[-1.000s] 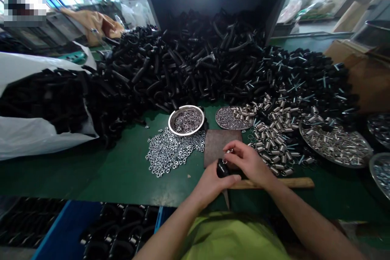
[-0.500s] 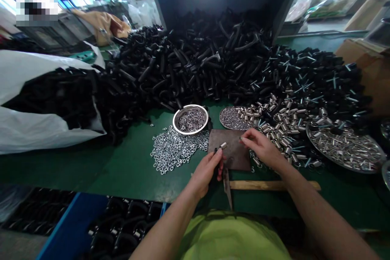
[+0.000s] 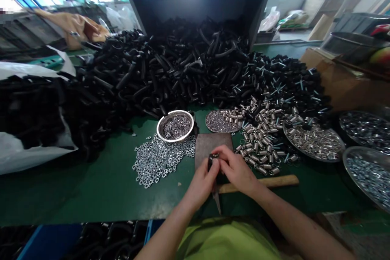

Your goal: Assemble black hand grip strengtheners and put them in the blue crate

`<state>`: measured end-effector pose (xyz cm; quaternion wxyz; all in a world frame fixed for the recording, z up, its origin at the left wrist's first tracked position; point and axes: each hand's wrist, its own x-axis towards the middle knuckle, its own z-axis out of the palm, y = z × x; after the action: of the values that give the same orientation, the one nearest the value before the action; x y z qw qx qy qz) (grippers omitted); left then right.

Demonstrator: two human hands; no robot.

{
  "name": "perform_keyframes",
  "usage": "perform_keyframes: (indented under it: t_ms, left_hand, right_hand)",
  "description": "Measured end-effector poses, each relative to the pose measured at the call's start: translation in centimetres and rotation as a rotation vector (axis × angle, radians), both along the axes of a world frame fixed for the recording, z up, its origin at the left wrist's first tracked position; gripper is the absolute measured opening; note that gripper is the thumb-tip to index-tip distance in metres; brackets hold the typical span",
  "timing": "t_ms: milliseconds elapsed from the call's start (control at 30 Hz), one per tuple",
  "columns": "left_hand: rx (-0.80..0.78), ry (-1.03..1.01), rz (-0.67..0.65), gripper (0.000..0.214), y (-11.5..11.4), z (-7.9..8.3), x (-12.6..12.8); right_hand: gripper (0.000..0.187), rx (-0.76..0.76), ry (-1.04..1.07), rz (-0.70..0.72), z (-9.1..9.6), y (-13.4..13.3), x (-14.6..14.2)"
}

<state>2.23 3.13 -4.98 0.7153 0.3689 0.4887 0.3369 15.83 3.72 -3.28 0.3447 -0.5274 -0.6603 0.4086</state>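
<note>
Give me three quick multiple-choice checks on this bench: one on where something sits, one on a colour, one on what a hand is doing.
1. Where is the stainless bowl relative to the dark metal plate?
A. Beyond it and to its left
B. On top of it
C. To its right, among the coil springs

2. What colour is the bench surface?
A. Blue
B. Green
C. White

3. What is the left hand doing?
A. Lying open and flat on the bench
B. Reaching into the bowl
C. Gripping a small black part

1: A, the bowl sits past the plate's far left corner.
2: B, green shows all around the plate and the loose metal pieces.
3: C, the black part is held at the fingers, above the plate.
</note>
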Motion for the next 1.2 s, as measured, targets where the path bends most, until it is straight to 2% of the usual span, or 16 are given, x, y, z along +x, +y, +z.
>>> perform_keyframes:
  t_ms: [67, 133, 200, 267, 300, 367, 467, 567, 633, 700, 767, 833, 900, 1000, 1067, 1200]
  left_hand:
    - [0.060, 0.054, -0.054, 0.044, 0.0, 0.0, -0.1]
    - [0.024, 0.029, -0.114, 0.043, 0.0, 0.1, -0.3]
    - [-0.066, -0.046, -0.142, 0.044, 0.1, 0.2, -0.5]
    - [-0.129, -0.115, -0.113, 0.045, 0.2, 0.3, -0.8]
    - [-0.139, -0.136, -0.083, 0.046, 0.3, 0.3, -1.1]
    - [-0.150, -0.156, -0.028, 0.046, 0.5, 0.2, -1.6]
    - [-0.206, -0.199, 0.024, 0.053, 0.8, 0.0, -2.1]
    - [-0.289, -0.272, 0.068, 0.064, 1.2, -0.1, -2.1]
    - [-0.342, -0.315, 0.110, 0.061, 1.6, -0.2, -2.1]
    - [-0.393, -0.379, 0.158, 0.049, 2.1, -0.3, -2.1]
    - [-0.431, -0.477, 0.197, 0.035, 2.5, -0.5, -2.3]
    - [-0.447, -0.575, 0.223, 0.025, 2.9, -0.6, -2.5]
    - [-0.440, -0.636, 0.250, 0.023, 3.2, -0.6, -2.5]
    - [-0.424, -0.672, 0.280, 0.026, 3.2, -0.6, -2.1]
    - [-0.412, -0.667, 0.297, 0.026, 3.1, -0.5, -1.7]
    - [-0.357, -0.660, 0.330, 0.022, 2.7, -0.2, -1.1]
  right_hand:
    - [0.016, -0.055, 0.089, 0.097, -0.3, 0.1, 0.4]
    - [0.020, -0.077, 0.047, 0.198, -0.7, 0.9, 1.4]
    - [0.024, 0.018, -0.270, 0.192, -1.0, 2.9, 3.4]
    - [0.025, 0.200, -0.770, 0.031, -1.1, 5.6, 6.2]
    - [0.025, 0.221, -0.873, -0.047, -1.2, 7.0, 7.8]
    - [0.028, 0.228, -1.001, -0.116, -1.3, 9.5, 10.7]
    - [0.027, 0.221, -1.128, -0.083, -1.5, 11.6, 13.3]
    - [0.022, 0.242, -1.210, -0.006, -1.6, 11.9, 13.7]
    - [0.023, 0.270, -1.239, 0.025, -1.4, 11.7, 13.5]
    - [0.025, 0.300, -1.260, 0.033, -1.1, 11.4, 13.4]
    - [0.025, 0.303, -1.231, -0.001, -0.6, 10.9, 13.2]
    - [0.017, 0.271, -1.049, -0.029, 0.1, 9.9, 12.5]
    - [0.011, 0.203, -0.686, -0.013, 0.9, 8.3, 10.8]
    - [0.012, 0.152, -0.159, 0.052, 2.1, 5.1, 6.8]
    - [0.009, 0.242, -0.071, 0.050, 2.5, 3.3, 3.9]
    - [0.014, 0.471, -0.156, 0.077, 1.8, 1.5, 0.1]
